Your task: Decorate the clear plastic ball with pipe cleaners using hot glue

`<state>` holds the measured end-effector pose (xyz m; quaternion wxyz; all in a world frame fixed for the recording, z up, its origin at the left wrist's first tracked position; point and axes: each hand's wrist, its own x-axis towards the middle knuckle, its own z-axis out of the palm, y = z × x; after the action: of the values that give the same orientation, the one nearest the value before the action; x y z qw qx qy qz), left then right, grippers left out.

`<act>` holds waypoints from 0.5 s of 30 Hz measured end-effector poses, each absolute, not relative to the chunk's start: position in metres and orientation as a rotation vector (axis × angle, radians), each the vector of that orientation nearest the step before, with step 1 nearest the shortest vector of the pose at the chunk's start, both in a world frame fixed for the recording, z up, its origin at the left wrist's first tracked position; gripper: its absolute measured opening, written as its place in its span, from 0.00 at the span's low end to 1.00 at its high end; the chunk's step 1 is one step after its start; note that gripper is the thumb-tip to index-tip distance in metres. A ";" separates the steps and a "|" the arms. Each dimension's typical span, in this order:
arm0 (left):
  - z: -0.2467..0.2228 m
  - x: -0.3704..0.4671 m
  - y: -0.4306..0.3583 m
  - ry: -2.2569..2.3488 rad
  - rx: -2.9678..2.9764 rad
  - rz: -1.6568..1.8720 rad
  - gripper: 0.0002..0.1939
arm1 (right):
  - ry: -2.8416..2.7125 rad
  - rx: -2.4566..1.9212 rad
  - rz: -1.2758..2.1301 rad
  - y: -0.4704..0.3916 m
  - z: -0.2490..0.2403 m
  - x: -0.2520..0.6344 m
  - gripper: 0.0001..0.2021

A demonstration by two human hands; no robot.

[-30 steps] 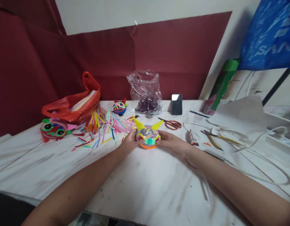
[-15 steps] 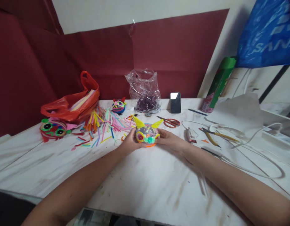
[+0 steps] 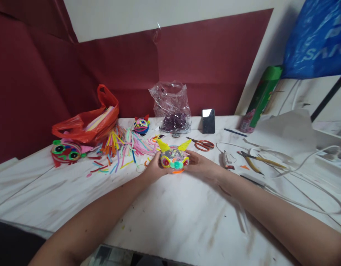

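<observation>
Between my two hands is a round, clear craft animal head [image 3: 174, 158] with yellow pointed ears, red eyes ringed in yellow, a green nose and an orange mouth strip. My left hand [image 3: 156, 167] curls around its left side. On its opposite side, the fingers of my right hand [image 3: 199, 164] press against it. The face is turned toward me, low over the marble-patterned table [image 3: 170, 210]; whether it rests on the surface I cannot tell. Beyond it lie red-handled scissors [image 3: 203, 145], and cut pipe-cleaner pieces [image 3: 139, 144] are heaped behind my left hand.
Two finished-looking craft heads, one striped [image 3: 66, 152] and one blue [image 3: 141, 125], sit left and back. A red plastic bag [image 3: 87, 125], clear bag [image 3: 174, 111] and phone [image 3: 208, 122] line the wall. Rightward are a glue gun [image 3: 228, 160], pliers [image 3: 256, 159], cables and a green can [image 3: 261, 98].
The view has shifted slightly, so the surroundings sit a little farther right. Both hands keep their hold on the craft head, which tips slightly.
</observation>
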<state>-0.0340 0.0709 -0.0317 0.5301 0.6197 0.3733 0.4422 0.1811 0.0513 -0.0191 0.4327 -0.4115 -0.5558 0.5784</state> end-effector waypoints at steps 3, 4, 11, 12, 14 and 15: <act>-0.033 -0.034 0.071 0.912 1.530 1.059 0.40 | -1.398 -1.016 1.446 0.051 -0.018 0.182 0.40; -0.033 -0.034 0.071 0.917 1.536 1.055 0.40 | -1.399 -1.018 1.444 0.050 -0.018 0.182 0.40; -0.024 -0.033 0.064 0.905 1.511 1.044 0.42 | -1.398 -1.006 1.424 0.049 -0.018 0.177 0.40; -0.022 -0.032 0.063 0.915 1.521 1.043 0.43 | -1.410 -0.975 1.421 0.049 -0.019 0.176 0.40; -0.021 -0.031 0.059 0.927 1.543 1.048 0.44 | -1.431 -0.895 1.414 0.049 -0.021 0.174 0.38; -0.021 -0.031 0.058 0.926 1.550 1.050 0.45 | -1.438 -0.870 1.411 0.049 -0.022 0.174 0.36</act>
<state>-0.0311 0.0583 -0.0210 0.5023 0.6417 0.3833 0.4347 0.1740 0.0487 -0.0217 0.4562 -0.3528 -0.5831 0.5722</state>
